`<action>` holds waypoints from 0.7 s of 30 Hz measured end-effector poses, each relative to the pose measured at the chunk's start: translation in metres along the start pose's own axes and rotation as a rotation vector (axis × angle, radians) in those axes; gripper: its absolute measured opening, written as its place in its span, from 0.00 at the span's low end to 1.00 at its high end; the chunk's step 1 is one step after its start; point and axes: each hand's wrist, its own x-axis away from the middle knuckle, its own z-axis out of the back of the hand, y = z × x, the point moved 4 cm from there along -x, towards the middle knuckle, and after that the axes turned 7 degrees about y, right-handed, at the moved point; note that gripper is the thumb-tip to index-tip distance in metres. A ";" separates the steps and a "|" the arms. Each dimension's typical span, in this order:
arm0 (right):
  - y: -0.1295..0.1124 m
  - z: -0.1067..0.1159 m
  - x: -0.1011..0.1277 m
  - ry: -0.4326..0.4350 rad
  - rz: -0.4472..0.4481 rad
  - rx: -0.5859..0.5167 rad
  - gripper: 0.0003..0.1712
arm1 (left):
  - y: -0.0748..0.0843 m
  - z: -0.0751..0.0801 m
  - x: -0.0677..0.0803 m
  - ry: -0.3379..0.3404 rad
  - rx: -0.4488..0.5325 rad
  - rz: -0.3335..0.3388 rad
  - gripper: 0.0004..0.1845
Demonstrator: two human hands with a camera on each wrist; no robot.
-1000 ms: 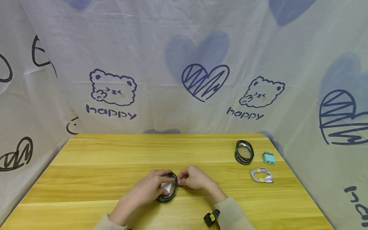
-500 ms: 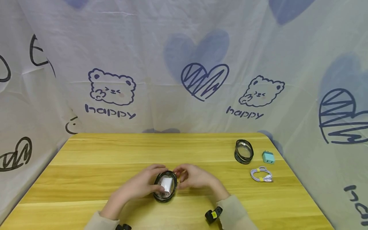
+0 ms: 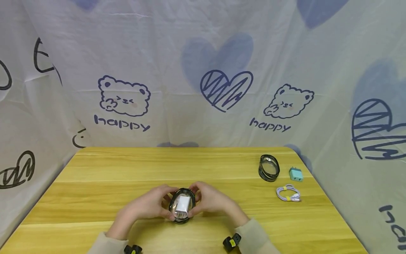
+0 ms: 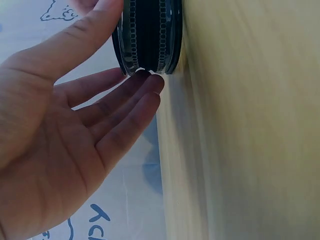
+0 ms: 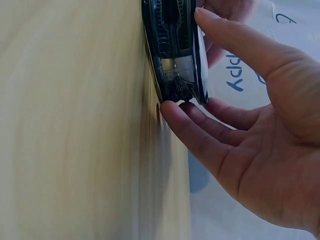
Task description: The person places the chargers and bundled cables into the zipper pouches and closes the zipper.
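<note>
Going left to right: the left hand [image 3: 149,205] cups the left side of a small round black zip-up case with a clear lid [image 3: 182,205], thumb over the top edge and fingers fairly straight, tips touching the rim, as the left wrist view shows [image 4: 145,82]. So it's more steadying the case than clamping it. The case sits near the front middle of the light wooden tabletop [image 3: 127,169], and through the lid you can see a white block-shaped charger [image 3: 183,203] inside.

The right hand [image 3: 210,201] mirrors it on the other side, thumb on the lid, fingertips [image 5: 172,107] under the edge by the zipper pull. Both hands squeeze lightly from opposite sides, probably so the round case doesn't slide.

Further right, well apart from the hands, there's a second round black case [image 3: 269,168] standing on its edge, a small teal plug adapter [image 3: 296,174] beside it, and a coiled white cable with yellow ties [image 3: 288,193] just in front.
</note>
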 end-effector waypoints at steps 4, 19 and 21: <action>-0.002 -0.001 0.001 0.013 -0.003 0.016 0.45 | 0.001 -0.001 0.000 0.002 -0.014 0.002 0.46; -0.010 -0.021 -0.028 0.095 -0.008 -0.073 0.49 | -0.022 0.018 0.005 0.117 0.017 0.086 0.43; -0.011 -0.026 -0.037 0.117 -0.006 -0.117 0.48 | -0.028 0.025 0.007 0.148 0.008 0.108 0.42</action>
